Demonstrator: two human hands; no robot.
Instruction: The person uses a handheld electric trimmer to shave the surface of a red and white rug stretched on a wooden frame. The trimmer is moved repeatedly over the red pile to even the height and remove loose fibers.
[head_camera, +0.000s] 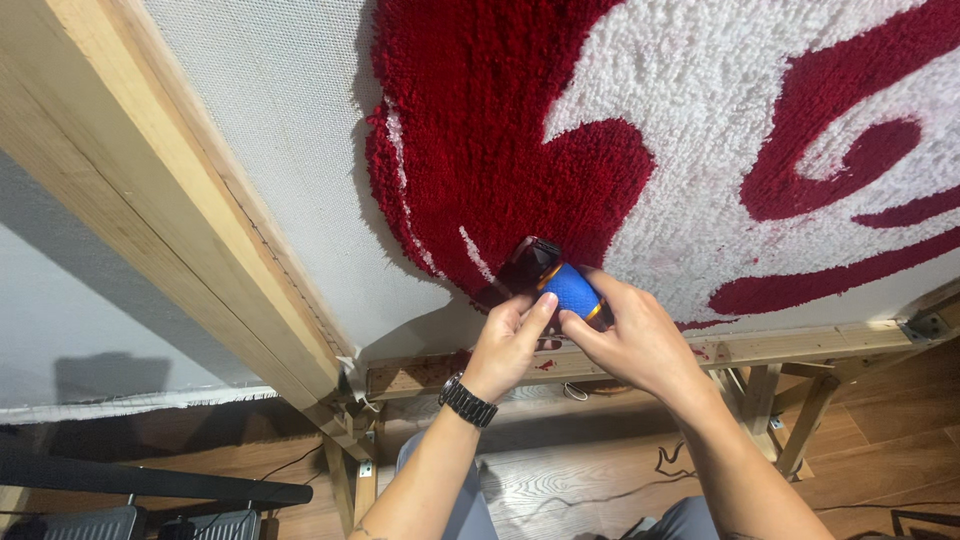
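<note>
A small trimmer tool (560, 282) with a blue grip, gold rings and a black head is pressed against the lower edge of the red pile of a tufted rug (500, 140). My right hand (640, 335) wraps around the blue grip from the right. My left hand (512, 340), with a dark metal watch at the wrist, pinches the same tool from the left with thumb and fingers. The rug has red and white swirling areas and is stretched on white backing cloth (280, 120).
A wooden frame (150, 190) holds the cloth; its bottom rail (800, 348) runs just under my hands, with wooden legs at the right. Below are a wood floor with dark cables (600, 490), a black bar and pedals at bottom left, and my knees.
</note>
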